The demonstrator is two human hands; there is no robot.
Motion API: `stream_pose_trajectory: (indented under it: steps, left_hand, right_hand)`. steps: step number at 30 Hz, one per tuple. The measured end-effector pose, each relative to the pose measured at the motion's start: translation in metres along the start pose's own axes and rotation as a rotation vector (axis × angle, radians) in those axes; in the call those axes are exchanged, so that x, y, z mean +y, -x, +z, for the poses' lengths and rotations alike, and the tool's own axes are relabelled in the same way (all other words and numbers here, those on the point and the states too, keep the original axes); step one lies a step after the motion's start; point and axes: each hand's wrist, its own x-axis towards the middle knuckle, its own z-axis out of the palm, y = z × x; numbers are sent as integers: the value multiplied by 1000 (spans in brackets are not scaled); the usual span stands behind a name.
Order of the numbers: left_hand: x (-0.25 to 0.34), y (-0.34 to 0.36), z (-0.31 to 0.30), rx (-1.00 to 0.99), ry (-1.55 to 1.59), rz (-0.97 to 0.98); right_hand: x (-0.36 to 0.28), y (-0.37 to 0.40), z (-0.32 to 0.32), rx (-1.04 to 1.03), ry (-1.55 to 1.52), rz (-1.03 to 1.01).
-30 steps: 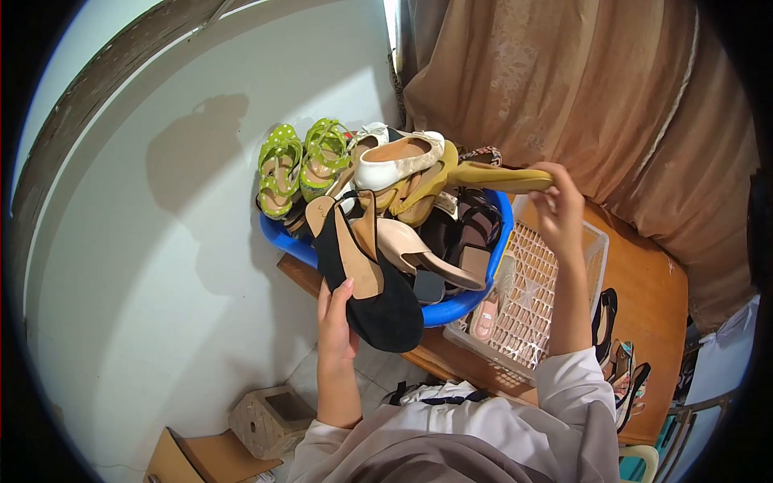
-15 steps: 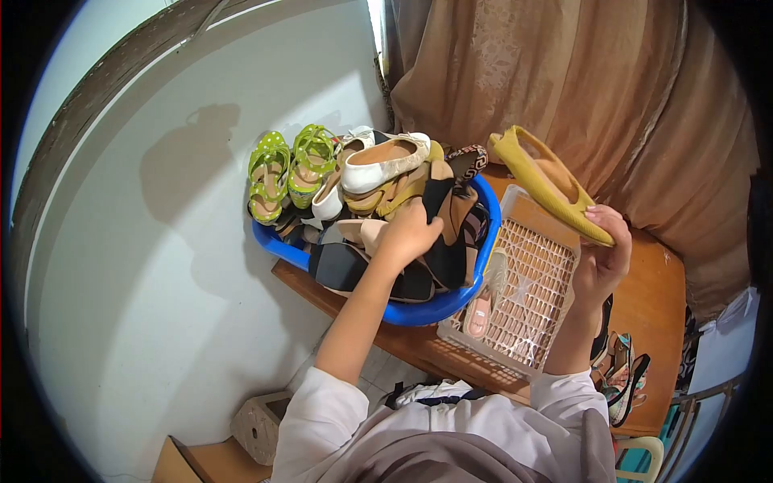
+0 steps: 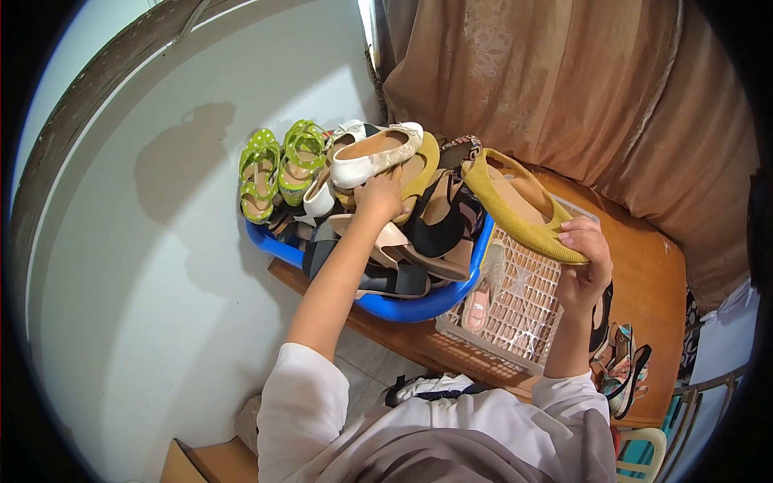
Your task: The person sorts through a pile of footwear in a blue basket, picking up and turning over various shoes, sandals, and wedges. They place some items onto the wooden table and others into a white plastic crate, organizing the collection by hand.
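Right hand: we grip mustard slingback | left hand: among shoes, blue basin; we cannot tell grip.

One yellow shoe is held up in the air, over part of the pale crate. It has little raised lines on the outside and is light brown inside. It is tipped, with one end high on the left and the other low on the right. Another yellow shoe sits in the pile in the blue tub, open side up, partly under a white shoe
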Motion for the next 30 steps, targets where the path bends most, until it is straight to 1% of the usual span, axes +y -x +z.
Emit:
stream_pose_trajectory:
  steps: [3, 5, 6, 7, 10, 11, 12, 14, 17, 20, 23, 25, 28, 30]
  left_hand:
    - [-3, -7, 4, 13, 58, 27]
    - [-19, -29, 16, 22, 442, 54]
    - [-19, -27, 8, 26, 633, 68]
    - [-18, -20, 4, 66, 788, 25]
    - [-16, -11, -13, 43, 1280, -14]
    - [-15, -6, -23, 15, 1410, 1]
    - [-17, -5, -29, 23, 1474, 37]
    - [-9, 15, -59, 148, 1561, 43]
    - [-10, 44, -93, 281, 1695, 171]
    - [-10, 86, -117, 599, 1492, 320]
    - [-7, 121, -100, 884, 922, 223]
    - [5, 133, -75, 892, 640, 255]
    - [18, 127, -27, 719, 520, 201]
    - [21, 128, -17, 664, 400, 229]
  right_hand:
    - [-1, -1, 0, -12, -42, -18]
    - [-2, 0, 0, -27, -56, -13]
    - [-2, 0, -1, -33, -64, -11]
    - [-2, 0, -1, -34, -64, -10]
    - [-1, 2, -2, -33, -65, -3]
    - [-1, 3, -2, -30, -69, 1]
    - [0, 3, -2, -27, -73, 6]
    - [0, 4, -3, -21, -66, 10]
    - [0, 6, -3, -3, -67, 21]
    - [1, 11, -1, 9, -84, 18]
    - [5, 15, 0, -31, -118, -4]
    - [9, 19, 3, -64, -139, 2]
    - [16, 27, 9, -154, -121, 26]
    - [16, 33, 12, -235, -84, 98]
